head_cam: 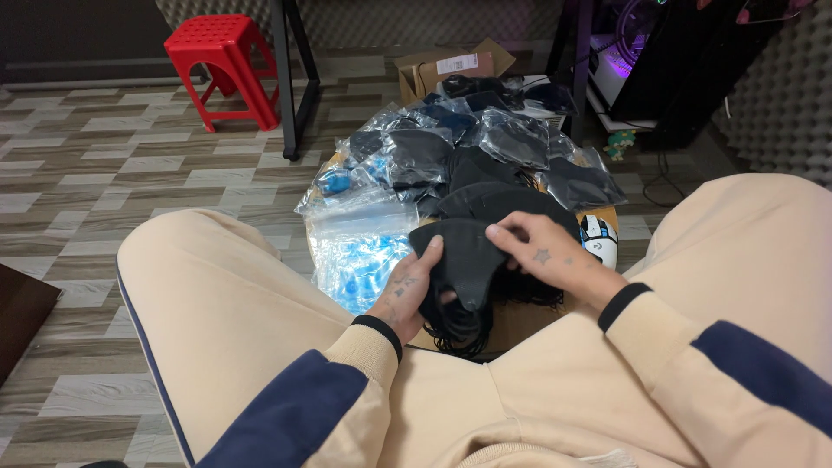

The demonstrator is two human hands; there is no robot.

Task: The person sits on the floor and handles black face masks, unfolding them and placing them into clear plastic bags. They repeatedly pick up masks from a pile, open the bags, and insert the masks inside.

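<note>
Black face mask (468,256), soft matte fabric, curved and folded, black ear loops trailing beneath in a loose tangle; held just above a low round counter (520,321) between the knees of a seated person in beige trousers. Left hand (407,290) palm up under the mask, thumb pressed on the upper left edge, fingers curled below and partly hidden by fabric. Right hand (542,251) palm down, reaching in from the right, fingertips pinching the upper right edge; wrist bent, beige sleeve with dark cuff behind. Both hands closed on the same mask, near each other but not touching. Just behind, a loose stack of black masks (503,195); farther back, a heap of bagged masks (485,139) in clear plastic. At left, empty clear bags (360,247) with blue print. At right, white computer mouse (599,238) on the counter edge. In the background, open cardboard box (442,69) and red plastic stool (221,61) on the tiled floor.
</note>
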